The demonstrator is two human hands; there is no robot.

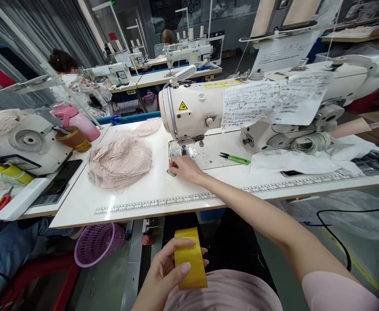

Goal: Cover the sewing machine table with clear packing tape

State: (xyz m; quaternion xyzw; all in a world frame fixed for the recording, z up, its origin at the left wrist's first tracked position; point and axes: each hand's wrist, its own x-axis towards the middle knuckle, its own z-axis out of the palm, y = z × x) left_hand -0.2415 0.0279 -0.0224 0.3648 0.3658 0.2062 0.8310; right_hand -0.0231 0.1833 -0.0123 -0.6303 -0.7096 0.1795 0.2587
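yellow tape roll (191,258), glossy, w/ l grip (179,264) closed round it, r grip (183,168) unclear

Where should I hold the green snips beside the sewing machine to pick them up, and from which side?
I would pinch the green handle end of the snips, coming from above and the near right side. They lie flat, with the dark blades pointing left and slightly away, so this approach should keep fingers off the tips.
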